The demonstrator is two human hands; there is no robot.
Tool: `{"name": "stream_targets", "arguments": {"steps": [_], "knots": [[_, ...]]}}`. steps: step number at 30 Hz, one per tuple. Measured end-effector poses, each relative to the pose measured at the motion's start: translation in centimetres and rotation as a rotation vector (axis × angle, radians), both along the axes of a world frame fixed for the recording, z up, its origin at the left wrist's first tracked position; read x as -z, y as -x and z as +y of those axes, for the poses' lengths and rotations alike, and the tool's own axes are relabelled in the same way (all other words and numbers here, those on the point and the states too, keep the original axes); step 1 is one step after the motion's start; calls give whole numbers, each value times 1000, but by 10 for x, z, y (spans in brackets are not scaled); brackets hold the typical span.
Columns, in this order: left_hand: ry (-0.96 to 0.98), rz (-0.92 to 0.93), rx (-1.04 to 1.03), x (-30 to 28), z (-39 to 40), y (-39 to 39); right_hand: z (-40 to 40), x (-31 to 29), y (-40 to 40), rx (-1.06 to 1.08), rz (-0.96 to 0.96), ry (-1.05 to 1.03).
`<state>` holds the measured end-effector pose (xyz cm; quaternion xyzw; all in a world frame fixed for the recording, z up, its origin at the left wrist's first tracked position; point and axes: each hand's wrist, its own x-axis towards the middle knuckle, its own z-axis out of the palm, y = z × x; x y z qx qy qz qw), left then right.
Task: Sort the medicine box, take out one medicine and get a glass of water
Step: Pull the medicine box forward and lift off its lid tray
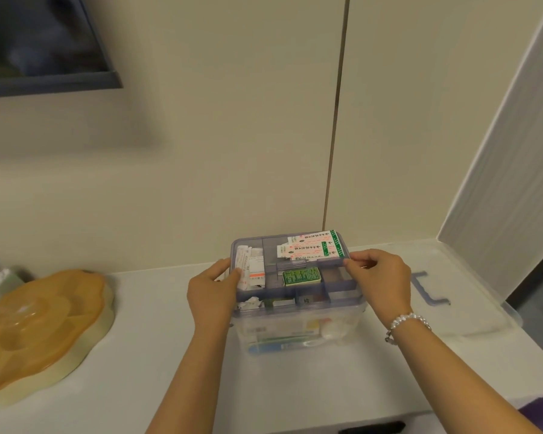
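Observation:
A clear plastic medicine box (298, 330) stands on the white counter against the wall. In its top sits a blue-tinted tray (342, 289) with compartments holding white-and-green packets (314, 247), a green blister pack (301, 276) and white sachets (251, 267). My left hand (213, 289) grips the tray's left edge. My right hand (378, 277), with a pearl bracelet on the wrist, pinches the tray's right edge. More items show dimly through the box's lower wall.
The box's clear lid (452, 296) with a blue handle lies flat on the counter to the right. An orange-lidded flower-shaped dish (41, 327) sits at the left. A grey panel (508, 183) rises at the right; the counter's front edge (373, 421) is near me.

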<state>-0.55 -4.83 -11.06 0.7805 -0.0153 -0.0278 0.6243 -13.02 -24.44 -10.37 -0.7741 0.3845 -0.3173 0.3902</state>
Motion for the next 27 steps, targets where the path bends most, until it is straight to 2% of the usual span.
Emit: {"name": "stream_targets", "arguments": {"steps": [6,13,21,27], "knots": [[285,52,52,-17,2,4,-5,-15,12,-68,-132,-199],[275,-18,248,-30,-8,22,-31,-31,54,-129,-14,-271],[161,-71,554,-29,-58,65,-70,-30,120,117,-69,-389],[-166,-215,502,-15,-86,84,-90,-11,140,300,-127,-424]]}}
